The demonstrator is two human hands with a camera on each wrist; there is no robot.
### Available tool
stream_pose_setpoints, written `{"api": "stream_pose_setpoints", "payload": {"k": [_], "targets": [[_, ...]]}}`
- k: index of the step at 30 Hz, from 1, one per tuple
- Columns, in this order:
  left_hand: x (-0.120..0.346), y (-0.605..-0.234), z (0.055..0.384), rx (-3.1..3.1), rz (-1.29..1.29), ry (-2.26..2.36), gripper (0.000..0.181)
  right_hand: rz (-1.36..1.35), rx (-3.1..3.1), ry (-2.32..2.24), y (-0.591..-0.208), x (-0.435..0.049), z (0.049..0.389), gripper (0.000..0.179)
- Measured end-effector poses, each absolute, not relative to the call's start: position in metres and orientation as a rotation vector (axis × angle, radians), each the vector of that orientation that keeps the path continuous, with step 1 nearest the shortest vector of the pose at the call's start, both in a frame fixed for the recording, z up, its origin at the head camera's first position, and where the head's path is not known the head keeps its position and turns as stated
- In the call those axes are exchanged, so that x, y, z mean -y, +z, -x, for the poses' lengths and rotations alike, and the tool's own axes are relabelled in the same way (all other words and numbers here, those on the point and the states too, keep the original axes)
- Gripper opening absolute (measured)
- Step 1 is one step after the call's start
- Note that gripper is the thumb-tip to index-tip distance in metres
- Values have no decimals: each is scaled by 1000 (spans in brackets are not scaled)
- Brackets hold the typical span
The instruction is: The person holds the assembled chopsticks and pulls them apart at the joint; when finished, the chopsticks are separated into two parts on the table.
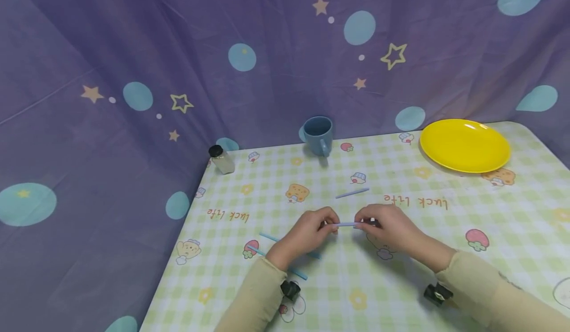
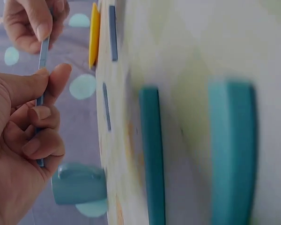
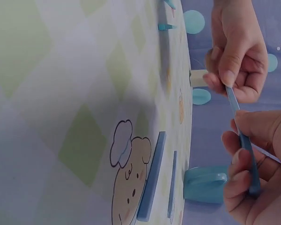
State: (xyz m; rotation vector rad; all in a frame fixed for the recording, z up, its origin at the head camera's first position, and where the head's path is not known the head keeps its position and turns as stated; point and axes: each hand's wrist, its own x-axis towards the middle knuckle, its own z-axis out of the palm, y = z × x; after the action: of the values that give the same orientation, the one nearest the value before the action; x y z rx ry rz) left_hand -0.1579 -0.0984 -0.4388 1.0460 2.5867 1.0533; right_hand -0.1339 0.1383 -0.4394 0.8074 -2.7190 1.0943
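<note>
Both hands meet over the middle of the table around a slim blue stick [image 1: 345, 224], held raised and nearly level. My left hand [image 1: 310, 229] pinches its left part between thumb and fingers, and my right hand [image 1: 392, 227] pinches the right part. A faint line crosses the stick [image 2: 43, 58] in the left wrist view; whether it is one piece or two end to end I cannot tell. Beyond the hands lies another blue stick [image 1: 352, 193]. One more blue stick [image 3: 152, 178] lies below the right hand. Two teal sticks [image 1: 269, 237] [image 1: 299, 273] are partly hidden under the left forearm.
A blue mug [image 1: 318, 135] stands at the back edge. To its left is a small jar with a black lid [image 1: 221, 159]. The yellow plate [image 1: 465, 145] sits at the back right. A checked cloth [image 1: 249, 292] covers the table, and a purple curtain [image 1: 276, 94] hangs behind.
</note>
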Motion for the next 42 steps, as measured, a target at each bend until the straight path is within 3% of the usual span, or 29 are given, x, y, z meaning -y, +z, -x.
{"api": "stream_pose_setpoints", "payload": {"k": [12,42], "targets": [[76,-442,157,-2538,-1047,1178,9,-874,2656,1016,-439,-142,133,3],[77,-448,160,-2389,-992,1280,15,-981,2609,996,-444,-151,137,17]]}}
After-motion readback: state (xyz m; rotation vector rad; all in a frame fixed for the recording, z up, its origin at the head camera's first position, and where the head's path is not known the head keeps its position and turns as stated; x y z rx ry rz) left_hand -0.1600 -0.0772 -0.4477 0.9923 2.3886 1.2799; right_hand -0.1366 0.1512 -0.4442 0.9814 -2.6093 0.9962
